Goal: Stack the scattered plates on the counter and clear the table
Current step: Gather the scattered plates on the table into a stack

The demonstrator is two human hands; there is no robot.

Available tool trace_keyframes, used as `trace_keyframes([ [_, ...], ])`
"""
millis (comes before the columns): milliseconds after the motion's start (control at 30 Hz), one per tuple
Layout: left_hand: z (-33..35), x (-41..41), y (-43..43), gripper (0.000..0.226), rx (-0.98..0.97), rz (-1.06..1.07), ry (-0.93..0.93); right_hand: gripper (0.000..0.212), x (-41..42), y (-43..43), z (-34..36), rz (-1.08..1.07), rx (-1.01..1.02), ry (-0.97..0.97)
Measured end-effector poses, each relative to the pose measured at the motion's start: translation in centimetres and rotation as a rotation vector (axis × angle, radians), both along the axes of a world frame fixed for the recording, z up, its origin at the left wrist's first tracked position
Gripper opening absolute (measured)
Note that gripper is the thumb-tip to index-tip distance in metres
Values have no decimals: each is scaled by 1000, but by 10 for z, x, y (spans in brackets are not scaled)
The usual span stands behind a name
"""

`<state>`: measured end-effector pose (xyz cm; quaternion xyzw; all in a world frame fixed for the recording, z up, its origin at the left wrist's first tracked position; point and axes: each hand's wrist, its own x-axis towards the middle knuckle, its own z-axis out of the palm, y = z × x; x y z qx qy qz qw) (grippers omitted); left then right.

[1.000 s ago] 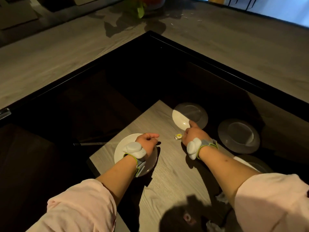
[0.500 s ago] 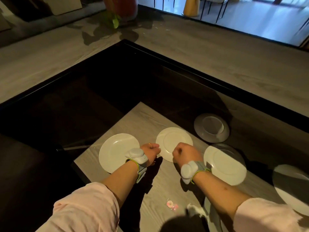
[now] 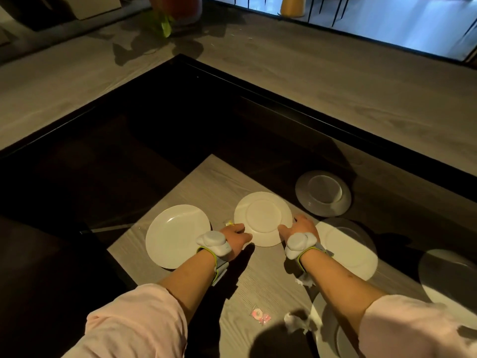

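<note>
Several white plates lie apart on the wooden table [image 3: 206,182]. The middle plate [image 3: 263,215] lies upside down, and both hands hold its near rim. My left hand [image 3: 236,236] grips the lower left edge. My right hand [image 3: 300,227] grips the right edge, thumb on top. Another plate [image 3: 175,236] sits to the left of my left hand. Behind my right wrist lies a third plate [image 3: 348,249]. A shadowed plate [image 3: 324,196] rests upside down farther back. More plates show at the right edge [image 3: 449,275] and under my right forearm [image 3: 327,332].
A small yellow wrapper [image 3: 229,224] lies by my left fingers. A pink candy wrapper [image 3: 258,313] and crumpled tissue [image 3: 296,322] lie near the front. The table ends at a dark drop on the left and back. A potted plant [image 3: 175,11] stands on the floor beyond.
Both hands were closed fists just short of the middle plate; now they have reached forward and taken hold of its rim on either side.
</note>
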<state>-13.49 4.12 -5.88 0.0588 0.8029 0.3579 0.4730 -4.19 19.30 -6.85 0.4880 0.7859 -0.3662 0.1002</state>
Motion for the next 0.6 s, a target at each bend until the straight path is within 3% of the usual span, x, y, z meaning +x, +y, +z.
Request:
trace_keyframes([
  [100,-3,2,4,52,-8,-10,-47,62,-10,-4,2,-9,-52,-17],
  [200,-6,7,8,5,20,32,17,66,-19,-10,0,-74,-92,-1],
  [233,-9,4,10,14,38,43,73,69,-22,-10,-1,-103,-91,-6],
  [300,-3,-10,10,8,58,56,215,72,-23,-7,-1,-148,-80,-4],
  [400,8,-41,15,40,35,-11,370,70,-25,-4,-1,-163,-82,32],
  [500,10,-62,27,53,-31,-131,334,70,-29,-5,-1,-173,-103,42],
  [600,4,-67,37,53,-97,-244,284,57,-35,-1,-4,-178,-95,11],
])
